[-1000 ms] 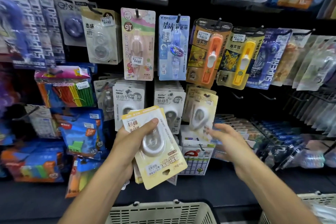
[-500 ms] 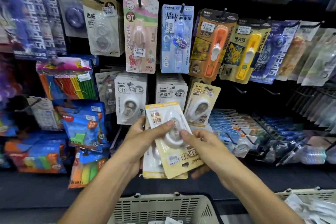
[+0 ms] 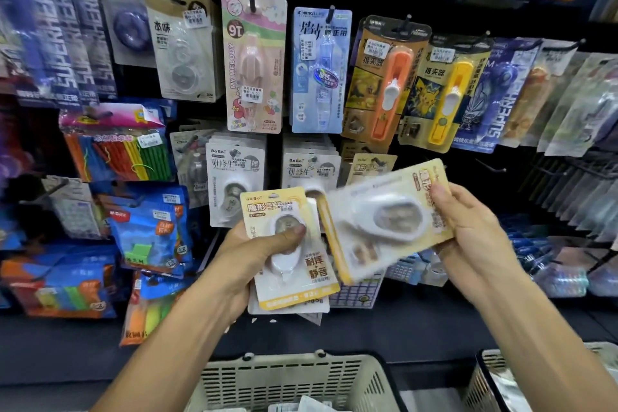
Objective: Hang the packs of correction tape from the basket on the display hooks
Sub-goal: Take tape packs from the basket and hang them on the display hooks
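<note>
1. Left hand (image 3: 257, 254) gripping a small stack of yellow packs (image 3: 289, 254), thumb pressed across the front blister.
2. Right hand (image 3: 468, 231) pinching one yellow pack (image 3: 384, 221) by its right end, tilted, blurred, just beside the stack.
3. Both held before the display hooks (image 3: 406, 19), in front of hanging packs.
4. Basket (image 3: 291, 381) below, at the bottom edge.
</note>
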Demonstrator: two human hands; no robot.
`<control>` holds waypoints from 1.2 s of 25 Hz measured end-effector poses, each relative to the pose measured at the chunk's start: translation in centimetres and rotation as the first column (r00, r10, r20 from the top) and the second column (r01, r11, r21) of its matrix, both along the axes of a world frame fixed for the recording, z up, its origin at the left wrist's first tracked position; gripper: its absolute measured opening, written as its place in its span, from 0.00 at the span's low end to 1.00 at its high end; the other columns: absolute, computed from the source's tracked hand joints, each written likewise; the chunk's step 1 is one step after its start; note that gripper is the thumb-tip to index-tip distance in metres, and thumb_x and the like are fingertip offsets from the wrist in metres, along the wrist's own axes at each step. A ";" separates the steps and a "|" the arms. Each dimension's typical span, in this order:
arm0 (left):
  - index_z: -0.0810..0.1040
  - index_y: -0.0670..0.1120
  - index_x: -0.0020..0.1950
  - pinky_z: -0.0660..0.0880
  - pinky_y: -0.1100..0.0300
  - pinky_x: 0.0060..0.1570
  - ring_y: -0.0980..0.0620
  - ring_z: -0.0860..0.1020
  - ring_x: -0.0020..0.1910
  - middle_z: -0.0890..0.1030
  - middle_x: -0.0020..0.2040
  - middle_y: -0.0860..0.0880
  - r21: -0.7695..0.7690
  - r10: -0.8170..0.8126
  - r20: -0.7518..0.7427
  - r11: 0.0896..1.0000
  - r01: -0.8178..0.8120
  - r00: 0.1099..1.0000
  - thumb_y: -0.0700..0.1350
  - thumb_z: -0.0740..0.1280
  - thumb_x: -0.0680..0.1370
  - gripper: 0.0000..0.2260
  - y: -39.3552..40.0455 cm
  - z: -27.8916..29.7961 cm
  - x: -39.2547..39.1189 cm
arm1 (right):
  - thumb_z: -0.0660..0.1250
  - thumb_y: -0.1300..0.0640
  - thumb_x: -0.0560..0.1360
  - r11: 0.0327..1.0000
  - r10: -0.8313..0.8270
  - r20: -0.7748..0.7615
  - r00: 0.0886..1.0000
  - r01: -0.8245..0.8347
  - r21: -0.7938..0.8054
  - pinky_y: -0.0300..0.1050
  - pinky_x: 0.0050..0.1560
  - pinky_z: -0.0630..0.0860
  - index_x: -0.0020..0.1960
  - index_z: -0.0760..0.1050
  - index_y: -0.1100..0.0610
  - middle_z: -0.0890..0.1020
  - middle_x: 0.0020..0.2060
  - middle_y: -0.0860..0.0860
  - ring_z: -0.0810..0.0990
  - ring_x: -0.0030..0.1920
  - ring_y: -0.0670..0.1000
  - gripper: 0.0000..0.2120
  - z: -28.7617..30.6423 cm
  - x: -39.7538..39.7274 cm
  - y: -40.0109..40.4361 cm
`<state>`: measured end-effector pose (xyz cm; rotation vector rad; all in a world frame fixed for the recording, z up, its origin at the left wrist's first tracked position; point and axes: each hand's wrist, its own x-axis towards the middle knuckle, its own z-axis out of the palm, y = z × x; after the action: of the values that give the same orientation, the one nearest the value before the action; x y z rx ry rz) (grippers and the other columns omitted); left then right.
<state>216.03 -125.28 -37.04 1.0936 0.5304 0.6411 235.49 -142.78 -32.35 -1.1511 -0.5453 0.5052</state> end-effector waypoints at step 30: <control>0.83 0.49 0.57 0.82 0.60 0.31 0.51 0.87 0.42 0.89 0.48 0.50 0.070 0.178 0.034 0.981 -0.180 0.983 0.43 0.77 0.72 0.14 -0.4 1.1 0.4 | 0.64 0.51 0.82 0.948 0.103 0.223 0.969 -0.028 -0.319 0.39 0.20 0.66 0.62 0.78 0.46 0.81 0.33 0.48 0.72 0.24 0.47 0.10 -3.5 2.7 0.7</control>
<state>216.42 -125.69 -35.99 1.1115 0.5902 0.8371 238.17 -142.06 -35.87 -1.5140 -0.7303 0.5277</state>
